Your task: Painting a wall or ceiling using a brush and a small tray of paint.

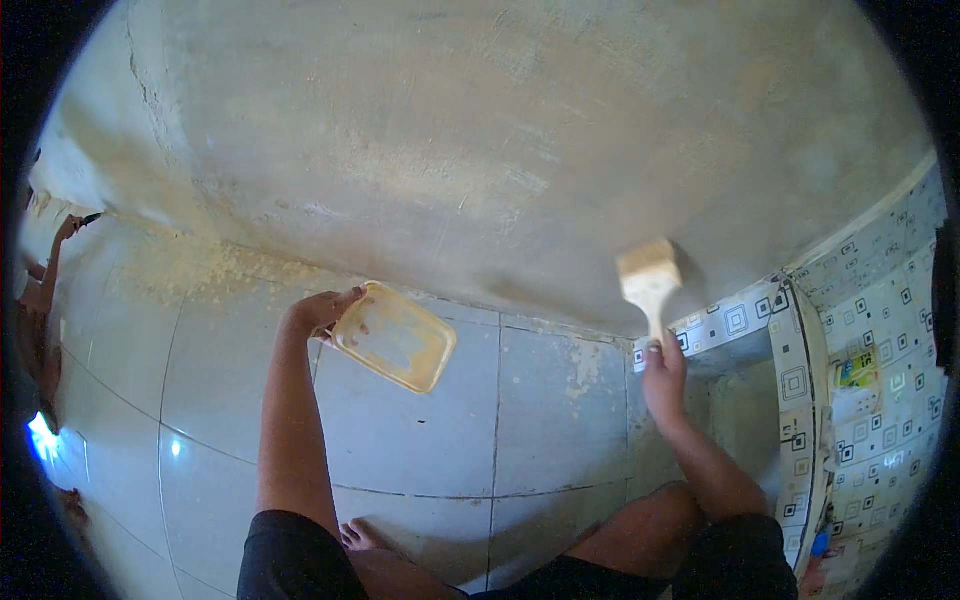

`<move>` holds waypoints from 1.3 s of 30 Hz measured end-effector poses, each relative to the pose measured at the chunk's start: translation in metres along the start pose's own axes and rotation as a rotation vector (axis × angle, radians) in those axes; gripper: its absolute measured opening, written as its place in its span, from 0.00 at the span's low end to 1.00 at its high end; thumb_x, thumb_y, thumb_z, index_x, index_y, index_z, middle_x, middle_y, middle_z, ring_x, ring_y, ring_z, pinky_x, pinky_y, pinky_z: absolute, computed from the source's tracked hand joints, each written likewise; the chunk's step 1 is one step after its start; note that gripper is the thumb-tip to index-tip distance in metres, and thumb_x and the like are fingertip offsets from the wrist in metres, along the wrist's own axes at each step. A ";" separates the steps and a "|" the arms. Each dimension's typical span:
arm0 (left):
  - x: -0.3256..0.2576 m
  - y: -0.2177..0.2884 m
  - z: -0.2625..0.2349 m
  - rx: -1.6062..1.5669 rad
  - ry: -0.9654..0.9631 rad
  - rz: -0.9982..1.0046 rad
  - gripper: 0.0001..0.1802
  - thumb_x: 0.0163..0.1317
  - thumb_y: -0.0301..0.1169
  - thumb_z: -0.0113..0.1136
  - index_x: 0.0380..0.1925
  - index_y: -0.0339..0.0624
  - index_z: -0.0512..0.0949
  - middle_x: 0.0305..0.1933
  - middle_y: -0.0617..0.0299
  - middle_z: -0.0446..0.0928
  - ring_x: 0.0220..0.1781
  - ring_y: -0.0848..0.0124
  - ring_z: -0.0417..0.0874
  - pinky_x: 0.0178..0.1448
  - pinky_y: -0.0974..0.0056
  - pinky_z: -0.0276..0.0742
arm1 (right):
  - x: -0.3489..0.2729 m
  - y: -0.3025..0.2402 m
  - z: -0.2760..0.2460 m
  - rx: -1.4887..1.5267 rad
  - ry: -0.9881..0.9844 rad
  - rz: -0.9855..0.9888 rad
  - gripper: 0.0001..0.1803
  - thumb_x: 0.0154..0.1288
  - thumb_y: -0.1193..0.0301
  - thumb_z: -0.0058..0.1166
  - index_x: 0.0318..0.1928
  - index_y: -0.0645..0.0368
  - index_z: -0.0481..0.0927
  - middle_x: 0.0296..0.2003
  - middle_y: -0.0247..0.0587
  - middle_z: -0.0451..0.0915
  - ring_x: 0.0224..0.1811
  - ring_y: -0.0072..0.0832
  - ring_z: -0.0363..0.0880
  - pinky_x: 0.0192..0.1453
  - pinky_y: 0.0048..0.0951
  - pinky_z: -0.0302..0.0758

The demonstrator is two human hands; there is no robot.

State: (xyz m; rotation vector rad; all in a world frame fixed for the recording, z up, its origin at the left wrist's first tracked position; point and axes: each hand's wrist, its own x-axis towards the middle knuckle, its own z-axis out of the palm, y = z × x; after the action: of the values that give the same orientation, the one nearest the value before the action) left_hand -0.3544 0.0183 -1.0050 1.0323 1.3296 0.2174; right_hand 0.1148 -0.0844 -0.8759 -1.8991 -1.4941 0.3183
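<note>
My right hand is wrapped round the handle of a wide paintbrush. Its bristles are at the lower part of the stained, patchy wall; whether they touch it I cannot tell. In my left hand is a shallow rectangular plastic container, gripped by its left rim and tilted above the floor. The container is translucent, with a yellowish rim and some pale yellow residue inside.
Large pale tiles cover the floor, with yellowish flakes along the wall at left. On the right stands a low ledge tiled in square patterns, with a plastic packet beyond. Another person's arm shows at far left.
</note>
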 end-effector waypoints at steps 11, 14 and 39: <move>-0.007 0.004 -0.001 -0.020 0.013 0.036 0.36 0.57 0.64 0.36 0.48 0.46 0.71 0.37 0.59 0.79 0.31 0.69 0.80 0.37 0.62 0.77 | 0.051 -0.157 0.116 -0.176 -0.057 -0.680 0.17 0.55 0.77 0.47 0.48 0.64 0.69 0.36 0.56 0.75 0.37 0.50 0.74 0.40 0.42 0.72; -0.005 -0.003 -0.004 -0.034 0.011 0.043 0.35 0.57 0.64 0.36 0.48 0.47 0.71 0.36 0.59 0.79 0.30 0.70 0.80 0.36 0.63 0.77 | 0.059 -0.124 0.089 -0.167 0.000 -0.694 0.16 0.56 0.76 0.47 0.47 0.63 0.70 0.35 0.55 0.76 0.36 0.49 0.75 0.40 0.41 0.72; 0.014 0.011 0.011 0.014 -0.028 0.031 0.35 0.58 0.63 0.34 0.47 0.46 0.71 0.37 0.61 0.79 0.34 0.70 0.79 0.40 0.62 0.77 | 0.114 -0.220 0.011 0.101 0.012 -0.702 0.13 0.59 0.70 0.49 0.44 0.61 0.74 0.23 0.50 0.77 0.23 0.30 0.76 0.29 0.29 0.70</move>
State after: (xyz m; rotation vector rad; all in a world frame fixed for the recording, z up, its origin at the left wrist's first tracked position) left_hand -0.3362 0.0279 -1.0082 1.0650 1.2922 0.2162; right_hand -0.0232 0.0468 -0.7171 -1.1904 -1.9760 0.0524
